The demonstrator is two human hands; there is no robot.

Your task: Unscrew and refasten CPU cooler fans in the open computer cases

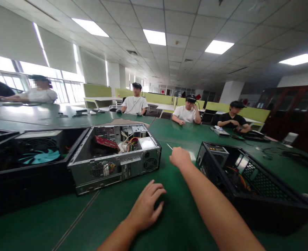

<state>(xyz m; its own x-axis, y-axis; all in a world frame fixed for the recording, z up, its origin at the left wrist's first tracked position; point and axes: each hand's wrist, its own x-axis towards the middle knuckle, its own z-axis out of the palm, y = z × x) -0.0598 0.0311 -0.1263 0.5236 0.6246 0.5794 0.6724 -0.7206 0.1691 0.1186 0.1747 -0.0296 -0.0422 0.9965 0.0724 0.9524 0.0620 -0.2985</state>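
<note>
My right hand point(180, 157) is stretched forward over the green table, closed on what looks like a screwdriver. Only its thin, pale shaft point(169, 146) shows, pointing away and to the left; the handle is hidden in my fist. Nearer to me, my left hand point(149, 205) is held open with curved fingers and nothing in them. Ahead of it to the left lies an open silver computer case point(114, 170), showing a red circuit board point(106, 143), coloured wires and a power supply. Right of my right hand lies an open black computer case point(211, 174) with wires inside.
Another black case point(33, 181) with a light-blue fan point(42, 157) stands at the left. Several people sit around the far side of the green table point(164, 130). Cables point(267, 151) and a white box point(220, 131) lie at the far right.
</note>
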